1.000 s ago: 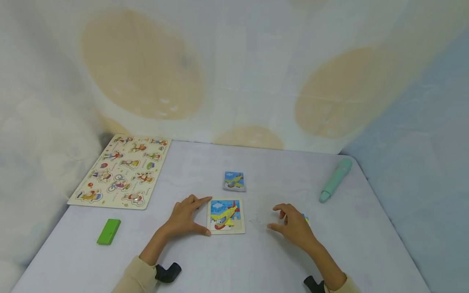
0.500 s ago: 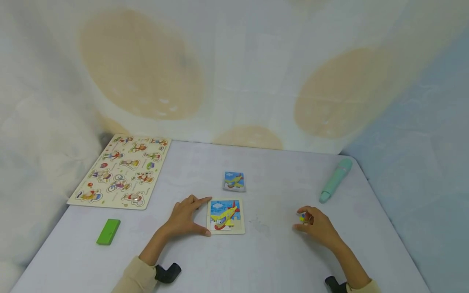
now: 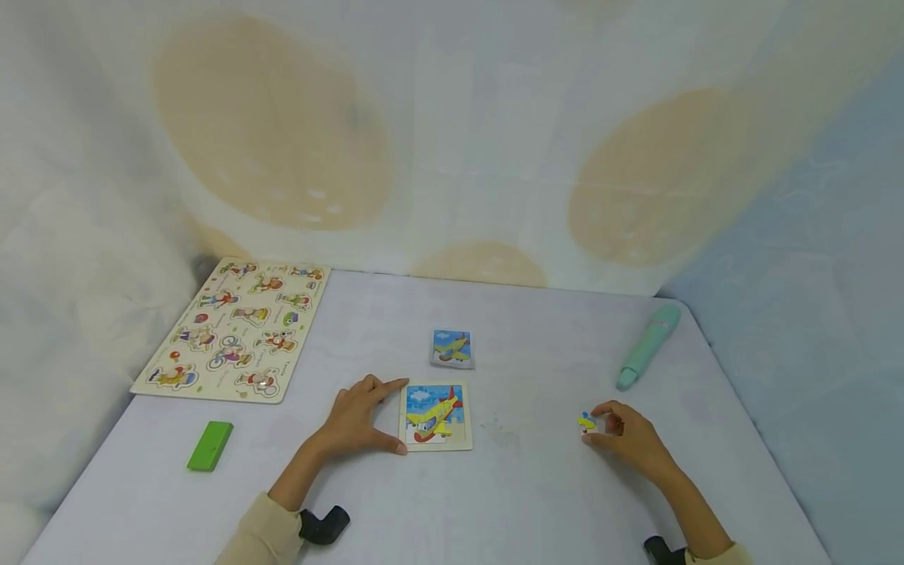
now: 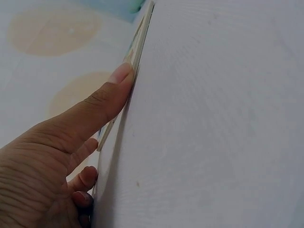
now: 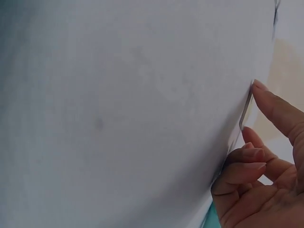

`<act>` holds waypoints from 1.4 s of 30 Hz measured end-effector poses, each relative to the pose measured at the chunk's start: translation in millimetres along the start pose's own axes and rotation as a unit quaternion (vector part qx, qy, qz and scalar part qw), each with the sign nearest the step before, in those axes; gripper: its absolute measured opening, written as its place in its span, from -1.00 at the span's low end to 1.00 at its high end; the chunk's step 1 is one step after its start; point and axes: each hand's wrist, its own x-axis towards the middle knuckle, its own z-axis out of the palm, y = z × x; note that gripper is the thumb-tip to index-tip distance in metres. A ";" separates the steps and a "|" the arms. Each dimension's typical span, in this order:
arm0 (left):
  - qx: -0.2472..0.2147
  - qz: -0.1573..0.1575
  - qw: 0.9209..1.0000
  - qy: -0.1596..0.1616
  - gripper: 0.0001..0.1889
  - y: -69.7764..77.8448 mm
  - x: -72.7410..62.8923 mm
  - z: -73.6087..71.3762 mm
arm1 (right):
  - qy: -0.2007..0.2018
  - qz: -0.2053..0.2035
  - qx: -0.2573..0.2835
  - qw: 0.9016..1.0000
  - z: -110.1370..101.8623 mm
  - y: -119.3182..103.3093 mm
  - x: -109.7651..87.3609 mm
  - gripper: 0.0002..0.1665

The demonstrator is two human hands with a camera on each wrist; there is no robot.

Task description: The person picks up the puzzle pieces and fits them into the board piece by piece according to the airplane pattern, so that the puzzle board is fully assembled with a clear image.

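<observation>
A small wooden jigsaw puzzle board (image 3: 466, 431) with a yellow plane picture lies flat on the table. My left hand (image 3: 360, 420) holds its left side, thumb at the near corner and index finger at the far one. In the left wrist view, the thumb (image 4: 102, 97) presses on the board's edge (image 4: 139, 54). Off to the right, my right hand (image 3: 628, 439) pinches a yellow and blue puzzle piece (image 3: 587, 422) by its edges between thumb and index finger. The right wrist view shows this puzzle piece (image 5: 246, 108) edge-on, close over the table, with the other fingers curled.
Behind the board lies a small picture card (image 3: 452, 348) with the same plane. A large peg puzzle board (image 3: 240, 329) fills the back left, with a green block (image 3: 209, 446) nearer. A mint-green pen-shaped device (image 3: 647, 348) lies at the back right. White cloth (image 3: 487, 141) hangs behind.
My right hand has moved right, away from the plane board, and its thumb and index finger have come onto the puzzle piece there. My left hand and the board have stayed put.
</observation>
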 end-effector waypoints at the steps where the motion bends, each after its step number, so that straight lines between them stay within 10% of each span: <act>1: 0.000 0.000 1.000 0.000 0.09 0.2 0.1 -0.1 | 0.001 -0.002 0.000 1.000 0.4 0.6 0.4 -0.42; 21: -0.001 0.003 1.000 0.005 0.10 -2.0 0.9 1.7 | 0.025 0.040 -0.025 0.999 11.8 1.2 3.2 -0.47; 42: -0.005 0.000 1.000 0.005 0.09 0.8 -1.2 0.4 | 0.056 -0.003 -0.047 0.997 22.4 -25.2 -4.5 -0.54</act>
